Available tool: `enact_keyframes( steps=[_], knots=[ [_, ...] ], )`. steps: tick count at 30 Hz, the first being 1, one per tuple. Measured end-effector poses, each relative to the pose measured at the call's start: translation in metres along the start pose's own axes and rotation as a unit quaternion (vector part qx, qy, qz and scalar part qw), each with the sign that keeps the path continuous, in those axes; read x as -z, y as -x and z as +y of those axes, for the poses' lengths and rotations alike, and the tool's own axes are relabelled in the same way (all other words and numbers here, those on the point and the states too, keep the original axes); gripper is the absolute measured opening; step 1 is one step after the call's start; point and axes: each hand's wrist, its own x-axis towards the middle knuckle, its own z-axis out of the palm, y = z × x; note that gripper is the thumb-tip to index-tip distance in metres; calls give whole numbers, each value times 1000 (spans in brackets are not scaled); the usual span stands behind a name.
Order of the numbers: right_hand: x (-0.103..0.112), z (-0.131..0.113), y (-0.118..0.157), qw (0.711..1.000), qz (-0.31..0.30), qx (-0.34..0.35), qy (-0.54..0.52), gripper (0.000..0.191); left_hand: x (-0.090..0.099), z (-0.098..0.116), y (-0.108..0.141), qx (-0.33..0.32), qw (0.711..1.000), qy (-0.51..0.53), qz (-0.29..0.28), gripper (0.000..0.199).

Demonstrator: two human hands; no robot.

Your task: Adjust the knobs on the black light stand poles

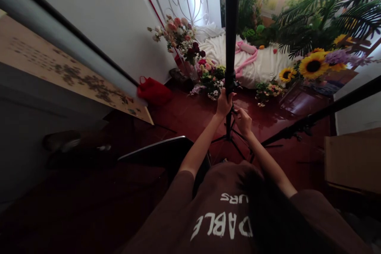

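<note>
A black light stand (pixel 231 27) rises upright in front of me, its legs spread on the floor. My left hand (pixel 224 104) is wrapped round its pole, just below a clamp collar. Slightly lower and to the right, my right hand (pixel 243 121) has its fingers closed on a small black knob (pixel 233 109) at the side of the pole. The fingers partly cover the knob. What the stand carries at its top lies outside the view.
A second black stand (pixel 321 115) slants in from the right. Flower bunches (pixel 208 67), sunflowers (pixel 313 65) and a white-draped bed (pixel 264 65) are ahead. A red bag (pixel 153 91) sits at left, near a painted panel (pixel 74 73). A cardboard box (pixel 354 160) is at right.
</note>
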Motion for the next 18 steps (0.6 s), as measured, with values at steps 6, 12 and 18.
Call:
enact_keyframes(
  steps=[6,12,18],
  knots=[
    [2,-8,1,991,6,-79,-112,29,-3,34,-33,-5,997,83,9,35],
    [-11,-21,-3,853,-28,-289,-435,38,1,46,-48,-13,997,79,-11,36],
    [-17,-14,-15,571,-71,-446,-686,10,4,51,-47,-25,996,81,-16,34]
  ],
)
